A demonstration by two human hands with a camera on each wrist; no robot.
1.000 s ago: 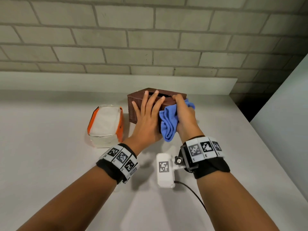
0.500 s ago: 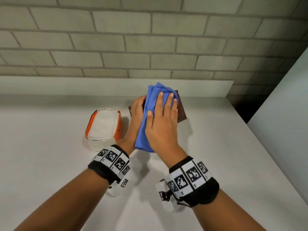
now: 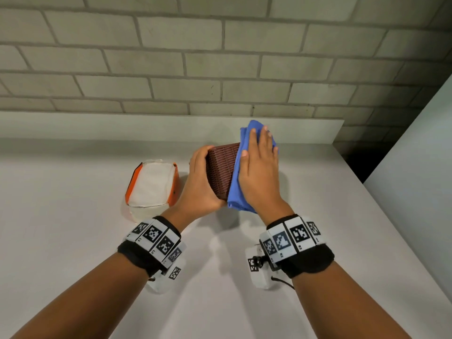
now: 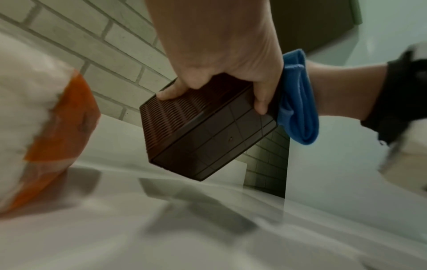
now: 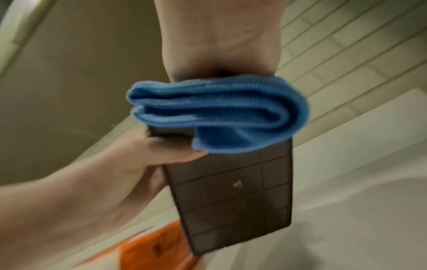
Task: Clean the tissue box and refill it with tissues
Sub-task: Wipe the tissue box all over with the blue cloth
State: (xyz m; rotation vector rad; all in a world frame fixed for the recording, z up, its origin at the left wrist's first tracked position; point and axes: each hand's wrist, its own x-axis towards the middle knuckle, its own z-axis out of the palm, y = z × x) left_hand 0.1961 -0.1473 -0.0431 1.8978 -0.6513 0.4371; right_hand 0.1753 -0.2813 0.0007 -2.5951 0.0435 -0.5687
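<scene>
Left hand [image 3: 199, 182] grips tissue box [image 3: 221, 171]; flat right hand [image 3: 260, 172] slid cloth [image 3: 236, 192] rightward

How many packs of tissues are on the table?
1: the orange-and-white tissue pack lies on the white table, just left of the brown tissue box held up in the left hand. None other shows.

Looks like a bare test or recording setup, not a lived-in home: plain white table [image 3: 73, 241] pushed against a painted brick wall [image 3: 220, 69], a white panel [image 3: 420, 167] on the right. Marker-coded bands [image 3: 152, 237] on both wrists (small white cameras hang under them). Only household item on the table: an orange-and-white tissue pack [image 3: 152, 185].
</scene>
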